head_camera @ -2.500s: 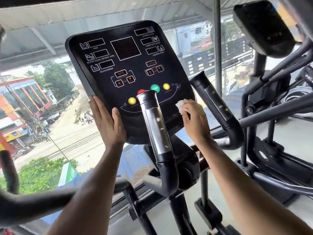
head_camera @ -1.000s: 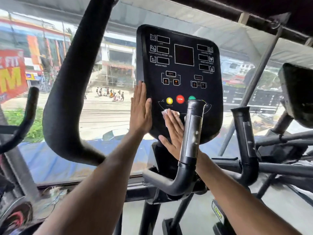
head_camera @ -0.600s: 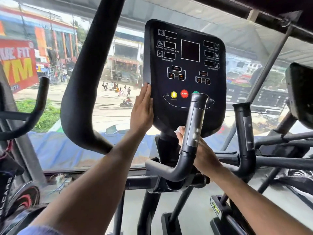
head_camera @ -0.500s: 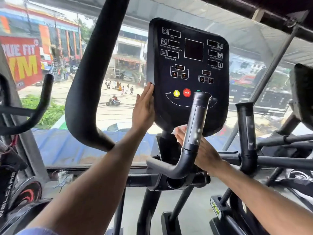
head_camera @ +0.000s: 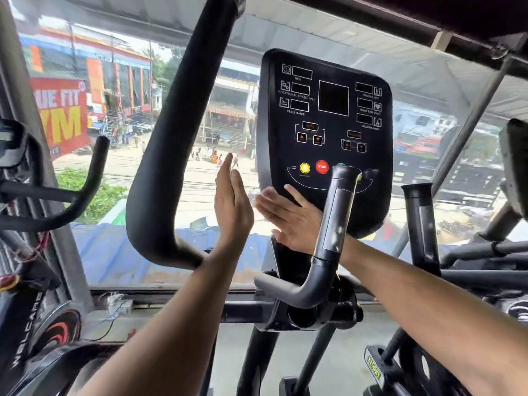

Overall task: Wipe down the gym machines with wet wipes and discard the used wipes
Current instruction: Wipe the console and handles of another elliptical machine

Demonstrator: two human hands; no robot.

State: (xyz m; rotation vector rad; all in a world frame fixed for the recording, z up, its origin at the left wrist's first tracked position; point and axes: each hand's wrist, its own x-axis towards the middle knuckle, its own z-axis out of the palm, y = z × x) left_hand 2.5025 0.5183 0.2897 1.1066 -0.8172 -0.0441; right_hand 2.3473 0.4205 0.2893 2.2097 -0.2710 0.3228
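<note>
The machine's black console with yellow and red buttons stands ahead of me. My right hand lies flat with fingers spread on the console's lower left edge, partly behind a grey-and-black grip. The wet wipe is hidden under that hand and its blurred fingertips. My left hand is held edge-on just left of the console, fingers straight and together, touching nothing and holding nothing.
A thick black padded swing arm rises at left centre, and a second upright grip stands to the right. Another machine's handlebar is at far left, another console at far right. A window lies behind.
My left hand has come off the console's left edge and now hangs free. My right hand moved up from below the console onto its lower left edge and spread flat.
</note>
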